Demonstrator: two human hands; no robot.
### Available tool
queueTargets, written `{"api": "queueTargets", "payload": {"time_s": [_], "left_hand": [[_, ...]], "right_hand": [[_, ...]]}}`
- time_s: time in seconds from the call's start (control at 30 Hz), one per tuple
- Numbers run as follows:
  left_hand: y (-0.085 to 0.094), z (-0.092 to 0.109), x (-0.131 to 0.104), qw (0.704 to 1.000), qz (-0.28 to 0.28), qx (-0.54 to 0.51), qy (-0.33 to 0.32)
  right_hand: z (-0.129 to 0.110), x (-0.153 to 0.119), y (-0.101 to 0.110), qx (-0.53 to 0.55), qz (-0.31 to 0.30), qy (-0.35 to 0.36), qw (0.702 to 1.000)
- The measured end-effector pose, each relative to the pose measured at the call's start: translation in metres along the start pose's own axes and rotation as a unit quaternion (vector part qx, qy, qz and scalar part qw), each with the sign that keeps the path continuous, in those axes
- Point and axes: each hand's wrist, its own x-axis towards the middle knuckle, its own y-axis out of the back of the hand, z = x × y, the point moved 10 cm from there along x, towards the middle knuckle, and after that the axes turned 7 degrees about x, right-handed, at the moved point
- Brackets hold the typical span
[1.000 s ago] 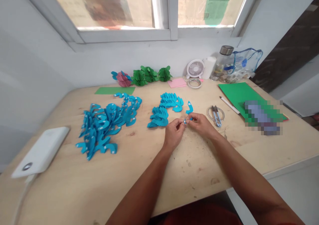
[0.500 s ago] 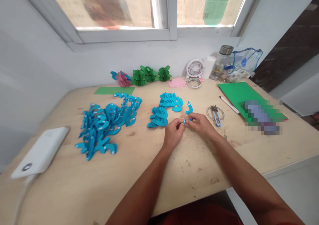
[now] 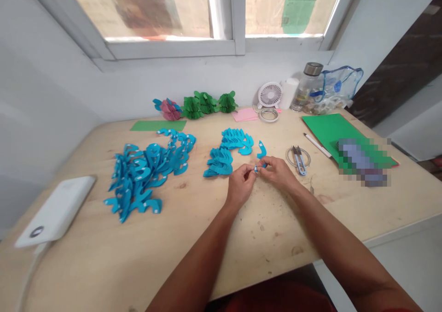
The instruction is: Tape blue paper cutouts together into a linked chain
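Between the fingertips of both hands is a small blue paper piece (image 3: 256, 168) with a white patch, mostly hidden by the fingers. My left hand (image 3: 241, 181) pinches it from the left and my right hand (image 3: 276, 171) from the right, the fingertips nearly meeting. A curved blue paper strip (image 3: 262, 150) with a white square lies just beyond my right fingers. Left of my hands sit a fanned stack of blue paper curves (image 3: 220, 162) and, behind it, another blue stack (image 3: 236, 140). A large heap of blue paper strips (image 3: 141, 167) with white squares spreads farther left.
Thread snips (image 3: 299, 161) lie over a wire ring right of my hands. Beyond are a white pen (image 3: 317, 145) and green sheets (image 3: 326, 125). Folded green paper shapes (image 3: 207, 104), a small fan (image 3: 270, 94) and a bottle (image 3: 306, 88) line the wall. A white power bank (image 3: 57, 210) lies left.
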Motion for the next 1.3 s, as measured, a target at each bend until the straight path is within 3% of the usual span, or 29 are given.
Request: {"api": "queueTargets", "payload": {"time_s": [0.87,1.07,1.3], "left_hand": [[0.004,-0.003,0.000,0.998,0.028,-0.048,0.018],[0.007,-0.001,0.000,0.998,0.048,-0.048,0.016],[0.008,-0.001,0.000,0.997,0.056,-0.055,0.024]], "right_hand": [[-0.004,0.000,0.000,-0.030,0.001,0.013,0.999],[-0.009,-0.001,0.003,-0.006,0.013,0.013,1.000],[-0.016,-0.003,0.004,-0.055,0.038,0.024,0.997]]}}
